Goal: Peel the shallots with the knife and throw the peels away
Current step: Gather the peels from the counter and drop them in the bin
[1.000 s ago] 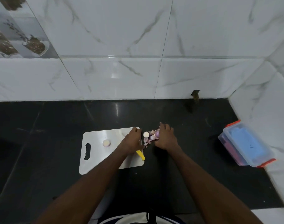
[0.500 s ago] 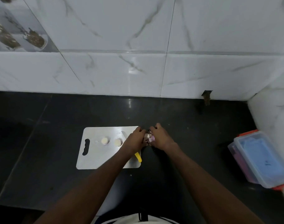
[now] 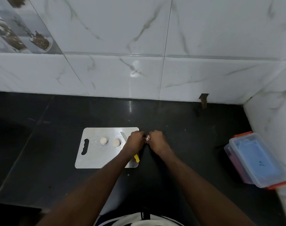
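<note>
Both hands meet at board's (image 3: 96, 159) right edge — left hand (image 3: 133, 141) fingers closed on the knife (image 3: 136, 158), right hand (image 3: 157, 141) fingers pinching peels (image 3: 148, 138). 2 shallots (image 3: 104, 141) lie peeled on board.

Glossy marble-look wall tiles (image 3: 116, 75); glossy black countertop (image 3: 179, 121).

Two peeled shallots (image 3: 110, 142) (pale) beside knife (image 3: 136, 158)

The cutting board (image 3: 96, 157) is showing white on the black counter (image 3: 187, 128). Two peeled shallots (image 3: 104, 141) are looking pale cream. The knife handle (image 3: 136, 158) is showing yellow. The wall tiles (image 3: 122, 38) are showing white with grey veins. The container (image 3: 256, 160) is looking clear blue with orange clips.
</note>
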